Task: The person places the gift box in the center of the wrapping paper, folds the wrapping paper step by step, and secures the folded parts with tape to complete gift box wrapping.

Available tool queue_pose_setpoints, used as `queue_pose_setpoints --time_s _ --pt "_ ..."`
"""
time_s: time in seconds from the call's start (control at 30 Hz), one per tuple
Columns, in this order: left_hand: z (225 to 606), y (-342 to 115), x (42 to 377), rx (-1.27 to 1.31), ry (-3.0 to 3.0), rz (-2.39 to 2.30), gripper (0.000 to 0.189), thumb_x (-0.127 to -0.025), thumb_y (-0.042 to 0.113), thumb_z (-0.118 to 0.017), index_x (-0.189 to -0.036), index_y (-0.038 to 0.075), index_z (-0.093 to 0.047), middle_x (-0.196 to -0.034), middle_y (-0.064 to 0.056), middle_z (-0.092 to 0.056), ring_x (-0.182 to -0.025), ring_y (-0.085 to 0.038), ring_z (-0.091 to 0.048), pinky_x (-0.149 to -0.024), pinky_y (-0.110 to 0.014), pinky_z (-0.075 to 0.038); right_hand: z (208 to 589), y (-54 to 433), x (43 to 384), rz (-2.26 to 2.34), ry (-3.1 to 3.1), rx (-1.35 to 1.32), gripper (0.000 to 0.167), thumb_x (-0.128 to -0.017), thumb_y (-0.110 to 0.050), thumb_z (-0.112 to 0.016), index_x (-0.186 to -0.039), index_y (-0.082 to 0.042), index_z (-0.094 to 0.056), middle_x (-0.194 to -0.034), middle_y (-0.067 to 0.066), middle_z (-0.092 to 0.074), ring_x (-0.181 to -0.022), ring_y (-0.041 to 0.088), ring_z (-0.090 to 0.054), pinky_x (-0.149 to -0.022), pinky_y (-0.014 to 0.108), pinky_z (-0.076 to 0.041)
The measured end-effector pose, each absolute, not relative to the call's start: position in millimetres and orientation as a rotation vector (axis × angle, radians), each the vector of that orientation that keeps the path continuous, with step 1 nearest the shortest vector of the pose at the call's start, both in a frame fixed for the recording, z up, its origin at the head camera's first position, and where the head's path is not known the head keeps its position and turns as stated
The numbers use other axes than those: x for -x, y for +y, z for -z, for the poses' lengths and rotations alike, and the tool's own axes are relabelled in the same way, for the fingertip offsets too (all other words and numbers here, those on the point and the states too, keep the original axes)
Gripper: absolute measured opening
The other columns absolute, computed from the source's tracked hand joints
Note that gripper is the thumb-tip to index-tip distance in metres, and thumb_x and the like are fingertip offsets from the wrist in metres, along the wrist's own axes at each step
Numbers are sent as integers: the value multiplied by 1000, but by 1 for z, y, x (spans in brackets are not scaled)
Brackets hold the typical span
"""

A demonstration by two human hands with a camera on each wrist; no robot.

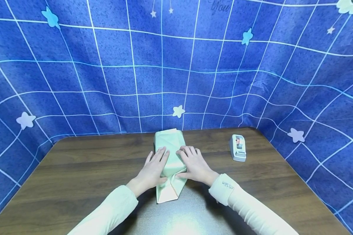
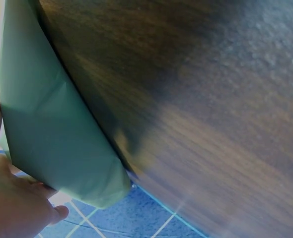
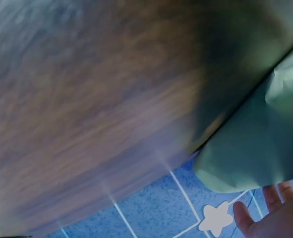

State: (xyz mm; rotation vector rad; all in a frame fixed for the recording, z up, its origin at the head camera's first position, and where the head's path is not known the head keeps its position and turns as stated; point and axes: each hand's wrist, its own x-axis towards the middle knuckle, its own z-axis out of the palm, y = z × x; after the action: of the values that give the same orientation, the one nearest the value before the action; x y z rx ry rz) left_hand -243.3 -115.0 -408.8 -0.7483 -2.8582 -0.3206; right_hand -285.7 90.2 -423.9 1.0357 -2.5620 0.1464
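Observation:
A box-shaped package in pale green paper (image 1: pixel 173 160) lies on the table near its far edge. Its near end is folded into a tapering flap (image 1: pixel 168 194) that shows a paler inner side. My left hand (image 1: pixel 153 170) rests along the package's left side, fingers extended over the top and thumb at the near end. From the right, my right hand (image 1: pixel 195 166) lays its fingertips on the top edge, its thumb by the flap's creases. Both wrist views show the package's long sides, with the left fingers (image 2: pixel 17 203) and right fingers (image 3: pixel 271 198) along its top.
A light blue tape dispenser (image 1: pixel 238 148) stands at the right on the dark wood table (image 1: pixel 91 169). Behind the table and along its sides hangs a blue curtain (image 1: pixel 176 78) with a white grid and stars.

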Motion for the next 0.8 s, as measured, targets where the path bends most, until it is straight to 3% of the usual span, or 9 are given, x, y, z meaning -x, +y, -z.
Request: queue_pose_setpoints --time_s 0.43,0.8 --pt "410 -115 244 750 -2836 313 93 -67 27 -79 -140 -1 -29 -149 -20 -23 -137 -34 -23 -109 -56 -17 428 85 285 -102 -2557 -971 88 -59 -67 -70 -124 -15 -42 -130 6 -38 -117 25 -38 -95 47 -34" --pt "409 -116 243 765 -2827 311 93 -67 26 -80 -140 -1 -29 -148 -20 -23 -137 -34 -23 -109 -56 -17 426 89 285 -139 -2557 -1045 90 -61 -60 -72 -129 -11 -39 -130 8 -37 -117 26 -36 -93 45 -36"
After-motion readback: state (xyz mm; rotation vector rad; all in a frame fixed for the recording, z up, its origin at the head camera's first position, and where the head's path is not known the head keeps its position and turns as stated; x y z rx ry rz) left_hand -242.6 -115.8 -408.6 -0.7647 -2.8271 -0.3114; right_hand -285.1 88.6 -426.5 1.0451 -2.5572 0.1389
